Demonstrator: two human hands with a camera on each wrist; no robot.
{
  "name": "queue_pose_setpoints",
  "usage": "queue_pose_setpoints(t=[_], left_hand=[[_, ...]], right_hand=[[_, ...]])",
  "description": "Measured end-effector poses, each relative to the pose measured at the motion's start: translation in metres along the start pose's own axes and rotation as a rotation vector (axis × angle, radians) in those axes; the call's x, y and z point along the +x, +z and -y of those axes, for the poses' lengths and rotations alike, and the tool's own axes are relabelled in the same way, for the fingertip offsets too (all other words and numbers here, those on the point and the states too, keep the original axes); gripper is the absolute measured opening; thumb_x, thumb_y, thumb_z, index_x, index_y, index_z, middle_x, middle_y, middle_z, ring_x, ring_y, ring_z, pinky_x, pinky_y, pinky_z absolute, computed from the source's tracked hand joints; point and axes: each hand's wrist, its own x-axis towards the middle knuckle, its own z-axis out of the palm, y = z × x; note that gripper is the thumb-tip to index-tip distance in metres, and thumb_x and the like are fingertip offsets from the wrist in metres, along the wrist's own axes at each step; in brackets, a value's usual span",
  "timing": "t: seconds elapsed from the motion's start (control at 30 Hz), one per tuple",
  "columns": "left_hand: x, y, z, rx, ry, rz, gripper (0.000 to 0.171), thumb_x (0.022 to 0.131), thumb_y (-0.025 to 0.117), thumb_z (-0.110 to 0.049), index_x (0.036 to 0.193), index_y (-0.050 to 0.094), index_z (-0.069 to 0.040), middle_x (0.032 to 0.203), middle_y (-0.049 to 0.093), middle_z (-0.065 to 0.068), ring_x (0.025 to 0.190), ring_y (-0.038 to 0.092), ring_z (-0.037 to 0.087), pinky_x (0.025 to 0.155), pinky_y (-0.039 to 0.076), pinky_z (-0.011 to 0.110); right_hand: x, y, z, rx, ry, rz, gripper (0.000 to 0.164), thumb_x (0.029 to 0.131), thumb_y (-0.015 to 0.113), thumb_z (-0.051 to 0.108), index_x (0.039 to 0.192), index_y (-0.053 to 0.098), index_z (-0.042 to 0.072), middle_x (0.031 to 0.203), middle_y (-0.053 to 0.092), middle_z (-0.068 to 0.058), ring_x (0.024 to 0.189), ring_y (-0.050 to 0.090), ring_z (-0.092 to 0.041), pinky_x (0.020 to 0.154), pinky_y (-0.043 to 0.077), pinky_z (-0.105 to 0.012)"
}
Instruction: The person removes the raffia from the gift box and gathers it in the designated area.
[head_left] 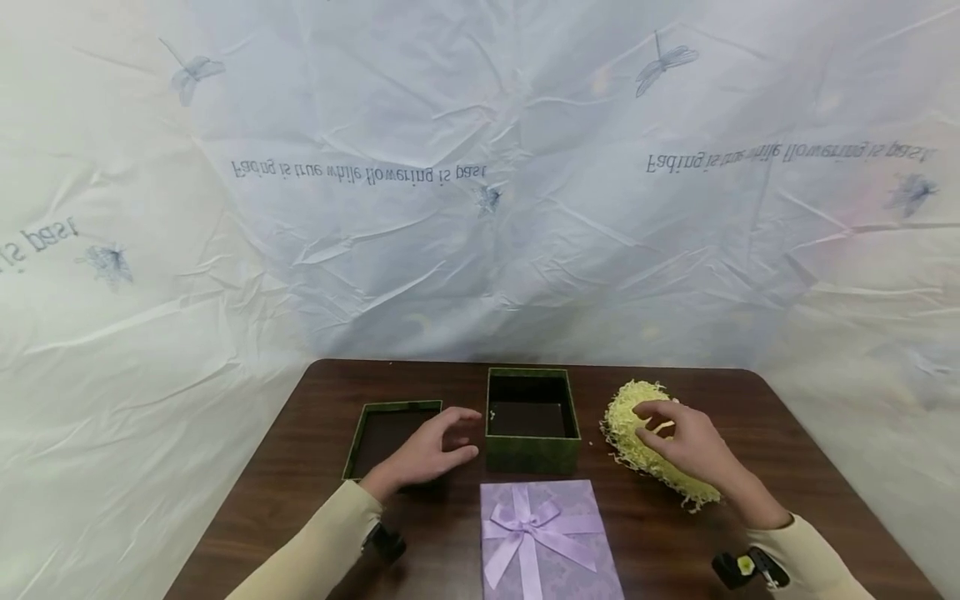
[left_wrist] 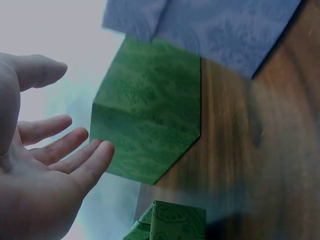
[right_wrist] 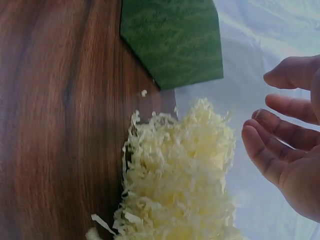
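At the right of the table (head_left: 281, 508): right hand (head_left: 686, 440), fingers loosely bent, thumb apart from fingertips, gripping nothing. Hangs close by the heap of shredded paper (right_wrist: 180, 175), with a gap between in the right wrist view. Left hand (head_left: 431, 452) likewise relaxed and holding nothing, thumb and fingers apart, near the left side of the green box (head_left: 532, 456).

Handling, as judged: shredded paper likely very light, soft, springy; probably squashes readily and sheds strands under a loose pinch. Best taken low from both sides, palms cupped beneath, fingers spread wide. Not fragile, only untidy. Green box probably stiff card, fairly light, smooth-faced; best held flat-handed on opposite outer walls, or pinched at the rim. Could dent at the corners if squeezed hard.

Looks: shredded paper pale yellow, crinkled, mounded, ragged at the edges, right of the green box and apart from it. A stray scrap (right_wrist: 144, 93) on the wood between. Green box upright, open-topped, dark inside, faintly patterned outside, with a tiny pale fleck at the inner left.

Farther out: shallow green lid (head_left: 382, 437), hollow side up, left of the box, partly behind the left hand. Purple box (head_left: 562, 575) nearest the body, with a lilac ribbon bow (head_left: 531, 529) on top. Behind everything, a creased white sheet (head_left: 375, 275), printed with lettering and dragonflies.
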Motion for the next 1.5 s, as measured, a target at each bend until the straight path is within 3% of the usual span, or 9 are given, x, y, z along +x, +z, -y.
queue_pose_setpoints(t=[0.23,0.5,0.67,0.9,1.1,1.27,1.5], left_hand=[[-0.017,0.003,-0.008,-0.026,0.006,-0.004,0.048,0.096,0.064,-0.025,0.139,0.047,-0.013,0.135,0.052,0.016,0.123,0.054,0.032,0.098,0.052,0.047],[-0.033,0.010,-0.019,-0.028,-0.005,-0.038,0.046,0.093,0.068,-0.026,0.134,0.051,-0.014,0.126,0.055,0.006,0.109,0.058,0.027,0.085,0.057,0.029],[-0.043,0.012,-0.025,-0.046,0.003,-0.071,0.047,0.092,0.070,-0.021,0.133,0.051,-0.011,0.125,0.056,0.008,0.104,0.059,0.026,0.082,0.058,0.030],[-0.054,0.020,-0.033,-0.067,-0.036,-0.088,0.047,0.091,0.070,-0.023,0.132,0.051,-0.009,0.119,0.057,0.009,0.098,0.062,0.018,0.078,0.058,0.027],[-0.061,0.031,-0.036,-0.127,-0.078,-0.082,0.046,0.092,0.069,-0.024,0.129,0.051,-0.005,0.117,0.058,0.017,0.093,0.062,0.010,0.075,0.057,0.024],[-0.069,0.041,-0.036,-0.238,-0.128,-0.062,0.047,0.092,0.068,-0.018,0.128,0.047,0.003,0.118,0.053,0.025,0.088,0.063,0.011,0.071,0.061,0.033],[-0.077,0.051,-0.036,-0.319,-0.171,-0.047,0.049,0.094,0.066,-0.019,0.129,0.043,0.007,0.118,0.050,0.024,0.090,0.062,0.013,0.070,0.062,0.035]], right_hand=[[-0.003,0.000,0.009,0.082,-0.013,0.036,0.028,0.090,0.070,0.015,0.116,0.066,0.004,0.105,0.069,-0.010,0.084,0.065,-0.009,0.069,0.058,-0.025],[-0.012,0.006,0.018,0.174,0.039,0.092,0.029,0.091,0.069,0.019,0.117,0.066,0.005,0.107,0.070,-0.009,0.087,0.065,-0.006,0.070,0.057,-0.026],[-0.017,0.007,0.025,0.239,0.037,0.108,0.029,0.091,0.070,0.020,0.117,0.065,0.007,0.108,0.069,-0.011,0.087,0.065,-0.005,0.069,0.057,-0.027],[-0.024,0.011,0.034,0.463,0.022,0.188,0.037,0.093,0.067,0.013,0.122,0.057,-0.008,0.108,0.065,-0.022,0.084,0.065,-0.006,0.064,0.060,-0.033],[-0.028,0.016,0.041,0.608,0.034,0.267,0.041,0.094,0.063,0.007,0.123,0.049,-0.018,0.109,0.061,-0.030,0.084,0.066,-0.008,0.067,0.061,-0.039],[-0.031,0.024,0.047,0.698,0.095,0.327,0.046,0.094,0.062,0.008,0.126,0.044,-0.021,0.111,0.060,-0.029,0.089,0.067,-0.012,0.071,0.061,-0.042],[-0.037,0.030,0.052,0.802,0.138,0.367,0.048,0.095,0.059,0.008,0.127,0.040,-0.023,0.110,0.059,-0.026,0.090,0.067,-0.016,0.074,0.061,-0.042]])
